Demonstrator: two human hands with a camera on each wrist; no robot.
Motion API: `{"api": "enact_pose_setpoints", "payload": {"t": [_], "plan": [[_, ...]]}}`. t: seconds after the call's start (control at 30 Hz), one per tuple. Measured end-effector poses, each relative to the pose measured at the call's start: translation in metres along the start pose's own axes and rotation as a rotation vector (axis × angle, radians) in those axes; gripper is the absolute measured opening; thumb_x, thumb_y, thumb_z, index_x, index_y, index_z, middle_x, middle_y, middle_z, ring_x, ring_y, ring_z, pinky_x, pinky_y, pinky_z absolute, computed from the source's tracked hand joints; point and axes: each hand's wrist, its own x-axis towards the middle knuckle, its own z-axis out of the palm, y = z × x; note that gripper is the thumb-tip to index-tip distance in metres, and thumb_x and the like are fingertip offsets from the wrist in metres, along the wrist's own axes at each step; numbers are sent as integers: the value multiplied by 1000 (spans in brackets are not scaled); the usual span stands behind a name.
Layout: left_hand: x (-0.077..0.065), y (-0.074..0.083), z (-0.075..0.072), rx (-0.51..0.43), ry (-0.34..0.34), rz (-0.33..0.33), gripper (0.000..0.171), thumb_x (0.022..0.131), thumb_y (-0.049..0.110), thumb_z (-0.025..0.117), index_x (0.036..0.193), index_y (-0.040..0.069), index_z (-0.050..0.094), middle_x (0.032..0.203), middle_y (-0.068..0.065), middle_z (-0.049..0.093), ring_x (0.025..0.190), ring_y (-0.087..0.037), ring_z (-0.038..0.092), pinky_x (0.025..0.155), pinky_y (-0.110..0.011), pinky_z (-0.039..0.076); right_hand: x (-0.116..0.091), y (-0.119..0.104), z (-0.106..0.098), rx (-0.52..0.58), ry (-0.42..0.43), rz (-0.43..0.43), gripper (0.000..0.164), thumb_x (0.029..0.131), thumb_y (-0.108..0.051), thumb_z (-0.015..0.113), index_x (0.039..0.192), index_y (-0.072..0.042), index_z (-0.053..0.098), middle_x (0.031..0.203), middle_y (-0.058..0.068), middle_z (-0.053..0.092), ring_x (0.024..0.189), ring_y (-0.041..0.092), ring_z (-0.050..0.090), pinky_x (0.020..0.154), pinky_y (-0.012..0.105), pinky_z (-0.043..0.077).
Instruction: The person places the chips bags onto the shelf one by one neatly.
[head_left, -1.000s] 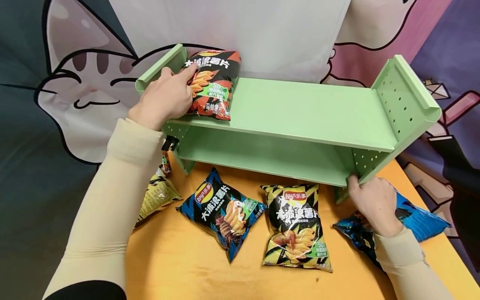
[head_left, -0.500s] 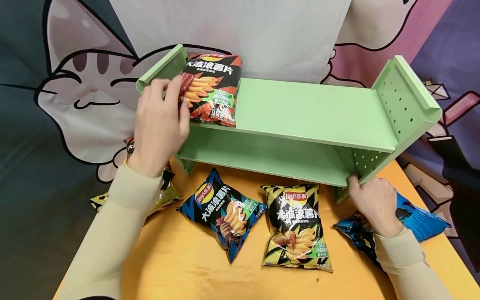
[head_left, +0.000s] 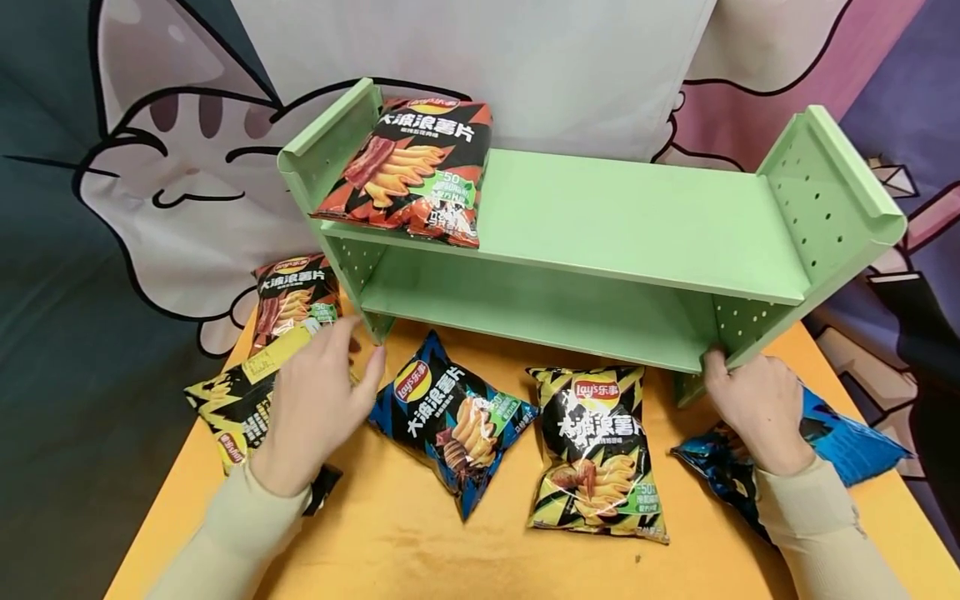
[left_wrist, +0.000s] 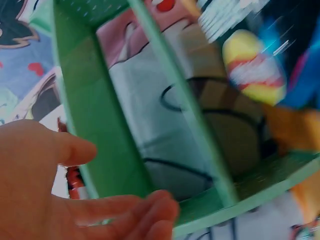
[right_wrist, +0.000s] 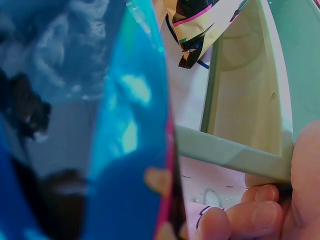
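A red-and-black bag of potato chips (head_left: 420,171) lies at the left end of the top board of a green two-tier shelf (head_left: 637,217). My left hand (head_left: 318,400) is over a yellow-and-black chip bag (head_left: 243,400) left of the shelf, partly covering it. Its thumb and fingers are spread, with nothing between them in the left wrist view. At the lower right corner of the shelf, my right hand (head_left: 757,408) grips the edge of the bottom board, thumb on the board and fingers under it. A blue chip bag (head_left: 855,442) lies partly hidden beneath the right wrist.
Another red-and-black chip bag (head_left: 292,287) lies by the shelf's left foot. In front of the shelf, a blue chip bag (head_left: 453,425) and a yellow-and-black one (head_left: 596,450) rest on the orange table (head_left: 420,550). A cartoon-printed cloth (head_left: 570,75) hangs behind.
My left hand has let go of the red chip bag on the top board and moved down toward the yellow bag at left. The right hand has kept its grip on the shelf.
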Motion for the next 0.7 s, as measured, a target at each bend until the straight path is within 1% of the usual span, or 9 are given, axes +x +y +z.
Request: {"api": "enact_pose_setpoints", "payload": {"t": [0.13,0.23,0.3,0.37,0.47,0.57,0.63,0.67,0.7], "plan": [[-32,-2,9,78,-212,-124,51,98,46,65,107,-4,67,66,-10,64,42,-19,48,38,-30,36,-1,0,0,6,6,-2,50,102,-35,44,57,-16,34,46,6,33,42,30,38,41,37,24],[-47,-2,15,122,-405,-211,64,99,62,56,91,-1,65,58,-8,56,43,-21,48,39,-31,35,-1,1,1,6,13,-2,50,102,-35,44,57,-16,33,46,5,32,42,30,37,41,37,24],[-54,-1,19,114,-560,-270,71,99,71,48,79,5,61,57,-6,52,45,-22,50,42,-32,36,-2,1,2,10,23,-7,50,102,-34,44,57,-16,33,46,5,31,42,30,37,41,37,24],[-60,-2,25,77,-676,-312,74,98,77,41,71,10,58,59,-6,52,49,-22,51,46,-34,37,-2,1,2,16,26,-13,49,102,-34,44,58,-16,33,46,4,31,42,30,36,41,37,23],[-65,-5,35,-4,-768,-367,76,97,81,34,63,15,52,57,-4,47,48,-21,48,48,-34,35,-1,0,3,27,24,-16,49,103,-34,44,58,-16,32,47,4,30,42,30,35,40,37,23],[-61,-12,46,-56,-768,-365,80,96,83,31,73,12,60,61,-4,50,49,-21,48,50,-34,35,0,-1,3,29,13,-9,50,103,-35,42,58,-16,32,47,5,31,41,29,35,40,37,23],[-55,-15,53,-72,-780,-354,91,95,85,27,96,4,69,63,-4,51,49,-20,47,50,-34,35,0,-1,2,27,13,-5,51,103,-35,43,57,-16,33,47,5,31,41,30,35,40,37,23],[-51,-16,56,-79,-793,-347,98,95,85,27,113,-1,69,63,-5,53,48,-19,46,50,-34,34,0,-1,2,27,14,-7,51,103,-35,43,57,-16,33,46,4,31,41,29,35,40,37,23],[-46,-16,59,-86,-811,-346,104,94,86,25,128,-4,64,63,-5,54,48,-18,44,49,-33,33,0,0,2,24,15,-8,51,103,-35,43,57,-16,33,46,4,31,41,29,35,39,37,23]]}}
